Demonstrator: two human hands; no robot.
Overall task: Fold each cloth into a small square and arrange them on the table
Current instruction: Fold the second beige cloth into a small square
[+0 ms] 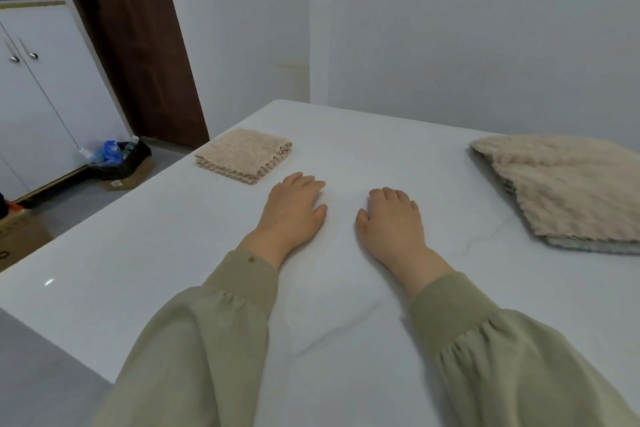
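- One folded cloth [244,155] already sits as a small square near the far left edge of the bench [138,253]; you can count several layered scalloped edges along its near side, so that piece looks finished.
- The cloth pile [568,189] on the right side of the bench is not yet a small square: it lies broad and flat, running out of view at the right edge, with a greyish layer showing underneath its near edge. How many cloths are in it cannot be told.
- Judged from this, you are partway through, with the right-hand pile left to fold and place.
- Your left hand [294,210] rests palm down on the bench, fingers relaxed, holding nothing, just beside the folded square but apart from it.
- Your right hand [393,222] also lies flat and empty, fingers loosely bent, well apart from the pile.
- Both cloths look beige, plush and ridged.
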